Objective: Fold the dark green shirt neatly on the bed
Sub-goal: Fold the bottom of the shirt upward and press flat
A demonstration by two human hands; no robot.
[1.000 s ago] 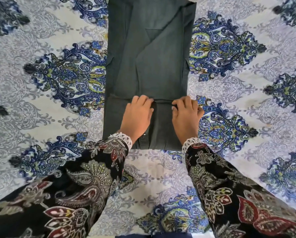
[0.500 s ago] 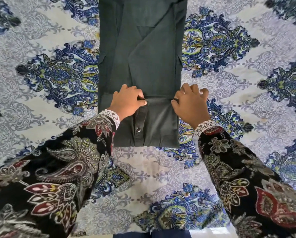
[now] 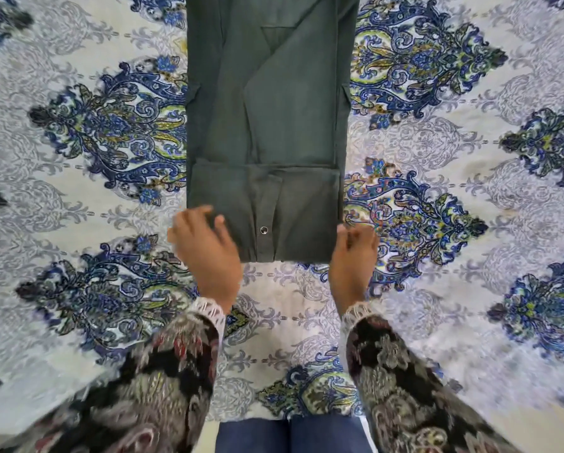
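While the dark green shirt [image 3: 267, 125] lies folded, both hands [image 3: 208, 253] touch its near corners.

sleeves [image 3: 163, 380]: long, black paisley print with red, cream and grey-green motifs | cuffs [image 3: 210, 308]: white lace trim at both wrists | legs [image 3: 290, 434]: blue trousers

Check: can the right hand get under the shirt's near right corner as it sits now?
Probably yes. The right hand is already at the near right corner of the dark green shirt, fingers at its edge. Nothing lies between them; only bedspread beside it. Whether the fingers are already tucked under is blurred.
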